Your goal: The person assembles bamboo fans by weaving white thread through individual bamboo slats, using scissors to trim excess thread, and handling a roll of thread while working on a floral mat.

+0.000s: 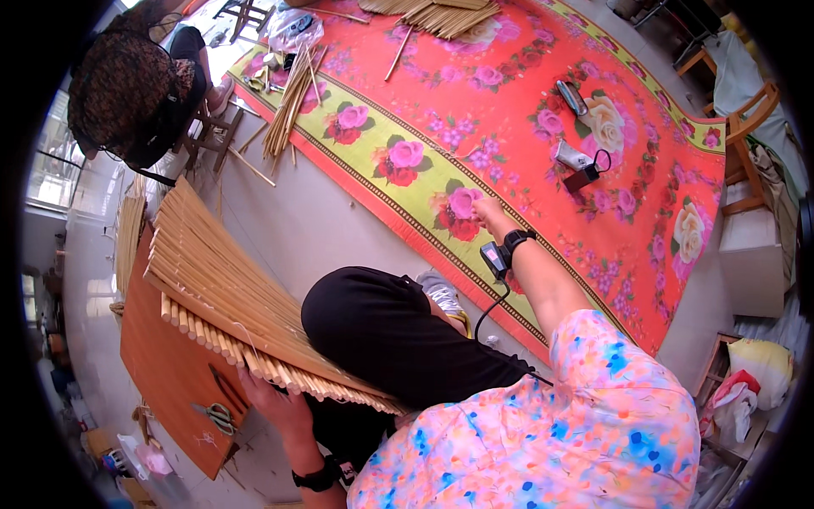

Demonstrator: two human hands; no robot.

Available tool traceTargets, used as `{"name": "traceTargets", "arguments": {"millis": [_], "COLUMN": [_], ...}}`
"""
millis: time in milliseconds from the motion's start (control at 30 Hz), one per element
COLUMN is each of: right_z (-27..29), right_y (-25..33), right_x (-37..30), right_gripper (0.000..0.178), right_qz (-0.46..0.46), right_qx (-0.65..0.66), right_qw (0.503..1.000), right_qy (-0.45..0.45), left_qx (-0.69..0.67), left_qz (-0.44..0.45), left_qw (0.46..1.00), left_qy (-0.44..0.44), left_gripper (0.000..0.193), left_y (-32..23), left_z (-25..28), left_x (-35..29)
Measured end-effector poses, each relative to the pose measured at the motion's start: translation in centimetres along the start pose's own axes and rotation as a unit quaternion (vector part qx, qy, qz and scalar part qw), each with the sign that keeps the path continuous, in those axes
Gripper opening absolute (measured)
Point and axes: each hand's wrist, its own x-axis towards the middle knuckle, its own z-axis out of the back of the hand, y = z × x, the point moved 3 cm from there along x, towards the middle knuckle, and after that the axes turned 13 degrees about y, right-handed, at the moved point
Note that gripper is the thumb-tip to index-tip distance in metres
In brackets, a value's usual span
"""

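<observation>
The bamboo-stick mat (233, 276), its rods set side by side in two layers, lies at the person's left, against the black-trousered knee (348, 314) and partly above a brown desk (161, 365). The left hand (280, 411) is under its near edge, fingers touching the rod ends; whether they are clamped cannot be told. The right hand (487, 214) is extended forward over the yellow border of a red floral sheet (517, 110), fingers drawn in; it cannot be determined whether it holds anything. A dark wristband (515, 240) with a small cabled device is on the right wrist. Scissors (220, 417) lie on the desk, beside a dark slender tool (226, 388). Loose bamboo sticks (292, 110) lie at the sheet's left edge, near a seated co-worker (127, 89). A black box (582, 178) with a loop rests on the sheet.
</observation>
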Motion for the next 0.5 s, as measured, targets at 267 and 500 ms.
{"name": "traceTargets", "arguments": {"millis": [267, 500], "right_z": [-1.3, -2.5], "right_y": [6.5, 10.4], "right_x": [3.3, 9.9], "right_gripper": [0.032, 0.059], "right_qz": [0.068, 0.120], "right_qx": [-0.361, -0.466], "right_qw": [0.920, 0.873], "right_qy": [-0.135, -0.084], "left_qx": [0.111, 0.139], "left_qz": [-0.001, -0.023], "left_qw": [0.992, 0.985], "left_qy": [0.057, 0.094], "left_gripper": [0.058, 0.057], "left_y": [4.1, 6.3], "left_z": [-2.2, -2.8], "left_x": [-2.4, -4.0]}}
